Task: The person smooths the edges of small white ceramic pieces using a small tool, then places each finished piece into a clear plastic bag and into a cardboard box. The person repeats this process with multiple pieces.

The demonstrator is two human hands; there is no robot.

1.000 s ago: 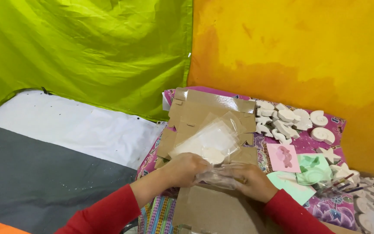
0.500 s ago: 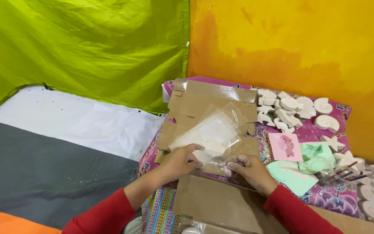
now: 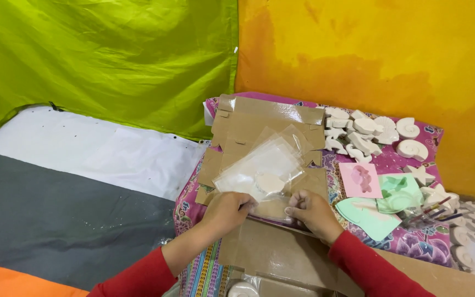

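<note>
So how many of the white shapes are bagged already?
Done: I can't see any finished bag set aside. In hand: both hands, left and right, hold a clear bag with one pale round piece in it, on the cardboard. Left: a pile of empty bags lies above the hands, and many white shapes lie loose on the pink cloth.
</note>
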